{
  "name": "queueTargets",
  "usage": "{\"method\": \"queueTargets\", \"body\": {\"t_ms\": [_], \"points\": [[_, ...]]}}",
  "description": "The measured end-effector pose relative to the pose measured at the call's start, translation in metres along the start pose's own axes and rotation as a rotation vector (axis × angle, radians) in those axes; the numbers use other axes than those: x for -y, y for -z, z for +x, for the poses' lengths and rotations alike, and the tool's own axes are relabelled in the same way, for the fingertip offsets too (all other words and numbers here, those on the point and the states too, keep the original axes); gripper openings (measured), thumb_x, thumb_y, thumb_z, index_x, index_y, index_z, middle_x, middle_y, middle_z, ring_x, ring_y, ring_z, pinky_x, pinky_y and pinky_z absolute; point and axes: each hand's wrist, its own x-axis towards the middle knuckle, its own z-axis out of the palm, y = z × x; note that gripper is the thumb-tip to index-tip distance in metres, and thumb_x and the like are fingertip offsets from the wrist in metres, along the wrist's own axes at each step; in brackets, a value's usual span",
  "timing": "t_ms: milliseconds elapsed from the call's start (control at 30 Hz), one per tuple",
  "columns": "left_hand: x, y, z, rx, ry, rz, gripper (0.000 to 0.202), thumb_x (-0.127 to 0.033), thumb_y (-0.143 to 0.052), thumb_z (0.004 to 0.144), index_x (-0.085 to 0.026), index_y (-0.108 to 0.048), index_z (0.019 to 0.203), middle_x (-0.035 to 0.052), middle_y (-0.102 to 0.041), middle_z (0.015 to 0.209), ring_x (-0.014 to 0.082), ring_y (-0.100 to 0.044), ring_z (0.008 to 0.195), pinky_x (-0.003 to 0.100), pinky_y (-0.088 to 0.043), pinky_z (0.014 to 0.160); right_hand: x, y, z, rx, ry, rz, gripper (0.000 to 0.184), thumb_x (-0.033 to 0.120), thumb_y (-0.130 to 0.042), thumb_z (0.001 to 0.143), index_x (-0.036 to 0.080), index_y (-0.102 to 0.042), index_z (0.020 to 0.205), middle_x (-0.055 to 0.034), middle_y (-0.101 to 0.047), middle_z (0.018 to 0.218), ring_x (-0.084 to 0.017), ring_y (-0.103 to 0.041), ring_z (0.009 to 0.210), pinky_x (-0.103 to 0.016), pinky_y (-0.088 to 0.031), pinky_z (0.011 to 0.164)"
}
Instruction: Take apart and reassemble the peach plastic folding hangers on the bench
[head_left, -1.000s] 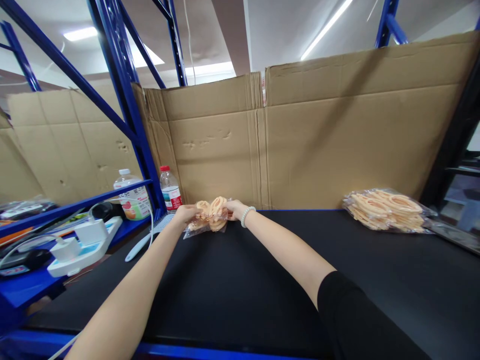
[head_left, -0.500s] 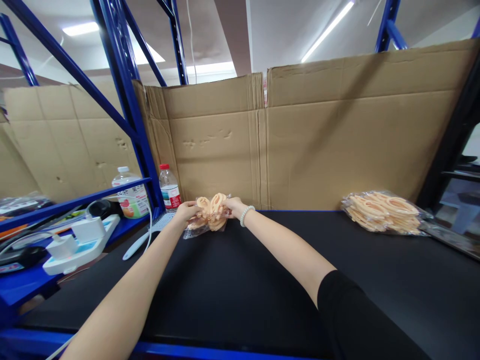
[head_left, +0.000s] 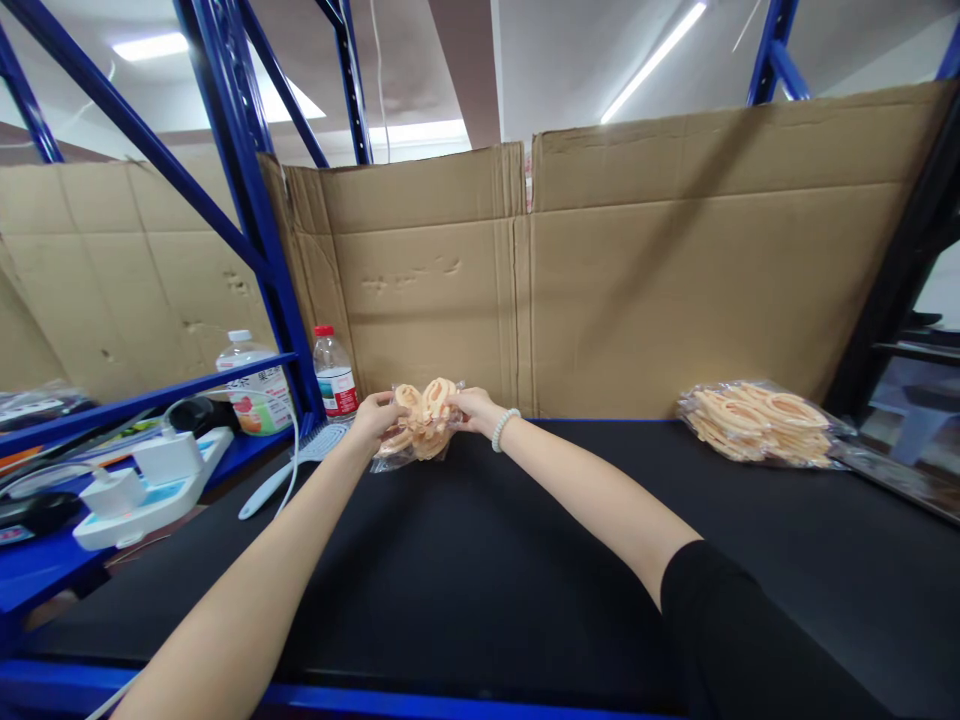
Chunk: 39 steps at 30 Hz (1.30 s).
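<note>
Right of the red-topped bottle [head_left: 337, 385], the left hand [head_left: 373, 418] and right hand [head_left: 480, 410] hold a peach bundle [head_left: 427, 418] (with shiny plastic [head_left: 390, 463]).

Across the lower frame we are seeing a black desk [head_left: 510, 590], bagged peach-coloured pieces [head_left: 757, 425] lying right, a hairbrush [head_left: 320, 444] lying left.

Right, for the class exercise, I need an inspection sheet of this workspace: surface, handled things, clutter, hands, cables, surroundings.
Surface: black tabletop with a blue front rail.
Handled things: clear bag of peach-coloured items; similar bagged pile towards the right.
Clutter: pale-blue hairbrush and red-capped bottle, left of the handled bag.
Hands: left hand and right hand both grip the bag.
Cables: white cable crosses the hairbrush; white power strip at left.
Surroundings: cardboard panels behind, blue metal frame.
</note>
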Motion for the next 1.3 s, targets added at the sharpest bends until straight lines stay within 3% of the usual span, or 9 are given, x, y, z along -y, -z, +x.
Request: {"method": "queueTargets", "body": {"t_ms": [233, 400, 500, 667, 900, 1133, 1300], "points": [[-0.009, -0.024, -0.029, 0.067, -0.081, -0.042, 0.034, -0.02, -0.06, 0.089, -0.015, -0.052, 0.122, 0.0064, -0.062, 0.104, 0.0151, -0.064, 0.078, 0.03, -0.056, 0.065, 0.001, 0.041, -0.03, 0.006, 0.072, 0.023, 0.029, 0.031, -0.057, 0.093, 0.015, -0.056, 0.117, -0.0079, -0.06, 0.114, -0.019, -0.062, 0.094, -0.037, -0.055, 0.078], [0.0, -0.057, -0.064, 0.189, -0.125, -0.061, 0.064, 0.0, -0.065, 0.072, -0.018, -0.044, 0.129, 0.0066, -0.065, 0.099, 0.0116, -0.064, 0.063, 0.02, -0.051, 0.055, -0.012, 0.087, -0.068, -0.095, 0.11, 0.028, 0.012, 0.012, -0.059, 0.089, 0.013, -0.055, 0.1, 0.001, -0.06, 0.077, -0.009, -0.057, 0.057, -0.023, -0.052, 0.054], [0.011, -0.08, -0.085, 0.28, -0.127, -0.064, 0.064, -0.002, -0.063, 0.071, -0.017, -0.042, 0.13, 0.0092, -0.064, 0.103, 0.0122, -0.063, 0.063, 0.02, -0.049, 0.051, -0.025, 0.116, -0.093, -0.179, 0.121, 0.024, 0.024, -0.001, -0.058, 0.081, 0.017, -0.048, 0.094, 0.0053, -0.055, 0.063, -0.008, -0.053, 0.046, -0.022, -0.05, 0.048], [0.026, -0.105, -0.117, 0.417, -0.115, -0.06, 0.072, -0.006, -0.064, 0.069, -0.016, -0.035, 0.134, 0.0121, -0.058, 0.112, 0.0108, -0.062, 0.06, 0.022, -0.051, 0.051, -0.045, 0.154, -0.129, -0.269, 0.13, -0.007, 0.03, -0.001, -0.06, 0.076, 0.019, -0.044, 0.092, 0.0038, -0.058, 0.062, -0.011, -0.058, 0.046, -0.024, -0.051, 0.046], [0.037, -0.114, -0.127, 0.506, -0.15, 0.014, 0.075, -0.013, -0.069, 0.067, -0.016, -0.035, 0.133, 0.0124, -0.054, 0.116, 0.0086, -0.059, 0.058, 0.023, -0.051, 0.052, -0.054, 0.179, -0.15, -0.301, 0.158, -0.085, 0.03, 0.003, -0.063, 0.073, 0.018, -0.044, 0.091, 0.0023, -0.061, 0.061, -0.011, -0.059, 0.049, -0.022, -0.051, 0.048], [0.04, -0.11, -0.121, 0.531, -0.214, 0.113, 0.074, -0.021, -0.071, 0.064, -0.014, -0.037, 0.129, 0.0125, -0.057, 0.113, 0.0085, -0.057, 0.054, 0.025, -0.051, 0.052, -0.058, 0.188, -0.151, -0.314, 0.245, -0.263, 0.044, 0.012, -0.074, 0.067, 0.018, -0.045, 0.099, 0.0037, -0.062, 0.065, -0.011, -0.061, 0.055, -0.02, -0.047, 0.052], [0.039, -0.105, -0.117, 0.539, -0.292, 0.206, 0.078, -0.027, -0.072, 0.059, -0.012, -0.04, 0.128, 0.0137, -0.06, 0.11, 0.0134, -0.06, 0.061, 0.029, -0.051, 0.058, -0.061, 0.196, -0.148, -0.285, 0.28, -0.432, 0.048, 0.014, -0.073, 0.069, 0.014, -0.046, 0.109, 0.0019, -0.064, 0.067, -0.014, -0.063, 0.06, -0.023, -0.048, 0.056]]}}
